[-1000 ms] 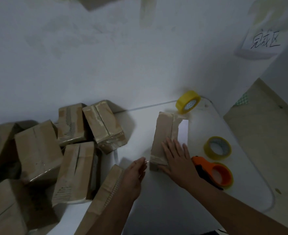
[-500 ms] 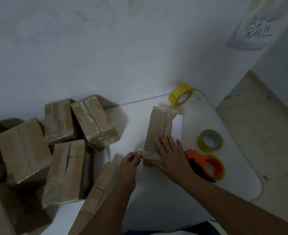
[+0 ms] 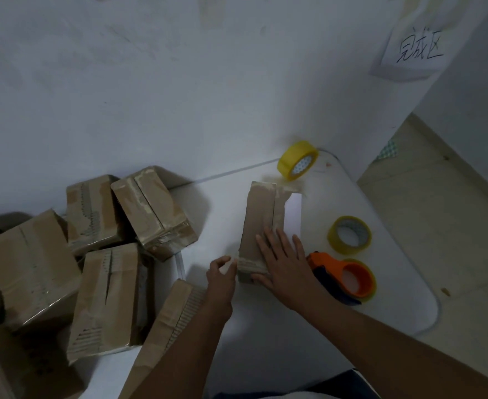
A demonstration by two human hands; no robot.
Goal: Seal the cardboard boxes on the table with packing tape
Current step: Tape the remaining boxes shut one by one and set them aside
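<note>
A narrow cardboard box lies on the white table, its long side running away from me. My right hand lies flat on its near end with fingers spread and straight. My left hand is at the box's near left corner, fingertips pinching a pale strip of tape that runs onto the box. An orange tape dispenser lies just right of my right hand.
A yellow tape roll stands on edge by the wall, and another roll lies flat right of the box. Several cardboard boxes are piled at the left. A box lies under my left forearm. The table's rounded edge and the floor are at the right.
My left hand has moved right, up to the box's near left corner, and its fingers have closed on the tape. My right hand stays flat on the box.
</note>
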